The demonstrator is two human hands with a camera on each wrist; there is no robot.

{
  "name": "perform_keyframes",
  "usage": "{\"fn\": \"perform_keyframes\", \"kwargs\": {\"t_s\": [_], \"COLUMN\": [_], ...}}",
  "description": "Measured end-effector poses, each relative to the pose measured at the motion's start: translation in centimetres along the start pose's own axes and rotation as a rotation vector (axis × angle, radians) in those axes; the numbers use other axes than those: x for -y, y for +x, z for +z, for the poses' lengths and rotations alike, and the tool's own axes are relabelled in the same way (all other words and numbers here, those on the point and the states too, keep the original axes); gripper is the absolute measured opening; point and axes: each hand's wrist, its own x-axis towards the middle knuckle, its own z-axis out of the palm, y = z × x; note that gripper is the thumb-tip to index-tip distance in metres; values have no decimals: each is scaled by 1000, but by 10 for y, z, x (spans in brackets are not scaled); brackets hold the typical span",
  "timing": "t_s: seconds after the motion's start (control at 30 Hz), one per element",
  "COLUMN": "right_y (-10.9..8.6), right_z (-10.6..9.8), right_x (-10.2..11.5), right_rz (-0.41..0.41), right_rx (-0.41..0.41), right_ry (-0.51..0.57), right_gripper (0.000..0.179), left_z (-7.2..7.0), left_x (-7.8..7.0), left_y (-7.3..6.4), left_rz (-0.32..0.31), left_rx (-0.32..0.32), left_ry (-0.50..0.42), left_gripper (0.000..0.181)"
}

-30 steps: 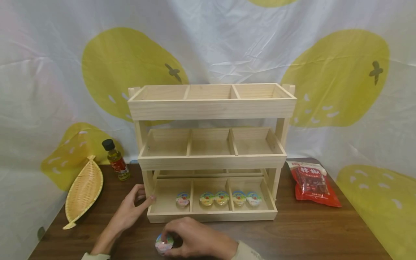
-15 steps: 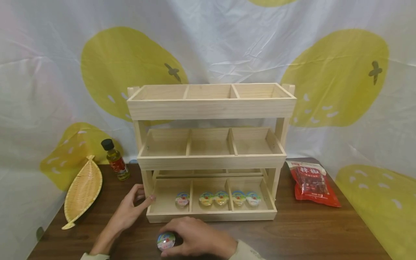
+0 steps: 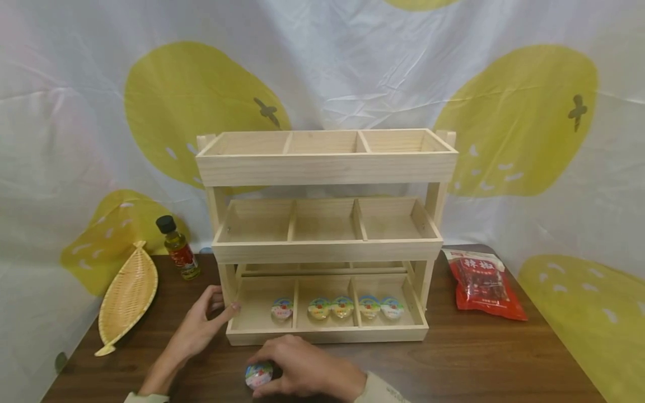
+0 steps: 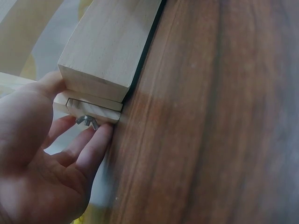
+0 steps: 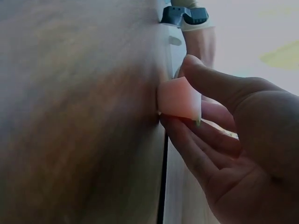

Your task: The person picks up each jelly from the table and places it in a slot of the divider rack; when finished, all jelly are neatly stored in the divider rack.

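Observation:
On the table in front of a three-tier wooden rack (image 3: 327, 170), my right hand (image 3: 304, 365) holds a small jelly cup (image 3: 258, 375) between thumb and fingers. The right wrist view shows the jelly cup (image 5: 176, 99) as pink, its base at the tabletop and its lid facing away from it. My left hand (image 3: 197, 329) grips the rack's lower left corner. In the left wrist view its thumb lies on the wood and its fingers reach round the post beside a wing nut (image 4: 87, 122). Several jelly cups (image 3: 319, 309) stand in the bottom tier, one in the left compartment.
A leaf-shaped woven basket (image 3: 128, 296) and an oil bottle (image 3: 181, 254) stand on the left. A red packet of dried chillies (image 3: 481, 285) lies on the right. A patterned cloth (image 3: 353, 67) hangs behind the rack.
The right index finger has come off the top of the lid to the cup's far side. The cup has shifted slightly right. The left hand stays at the rack.

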Motion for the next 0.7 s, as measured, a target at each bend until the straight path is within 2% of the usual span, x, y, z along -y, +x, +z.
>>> {"fn": "perform_keyframes", "kwargs": {"t_s": [0.1,0.3,0.7], "right_y": [-1,-2,1], "right_z": [-2,-6,-23], "right_x": [-4,-11,-10], "right_rz": [-1,5,-27], "right_rx": [3,-20,-173], "right_ry": [-5,66,122], "right_gripper": [51,53,46], "left_z": [0,1,0], "left_x": [0,0,-1], "left_y": [0,0,-2], "left_rz": [-4,7,32], "left_rx": [-4,-12,-12], "left_ry": [7,24,27], "left_gripper": [46,44,45]}}
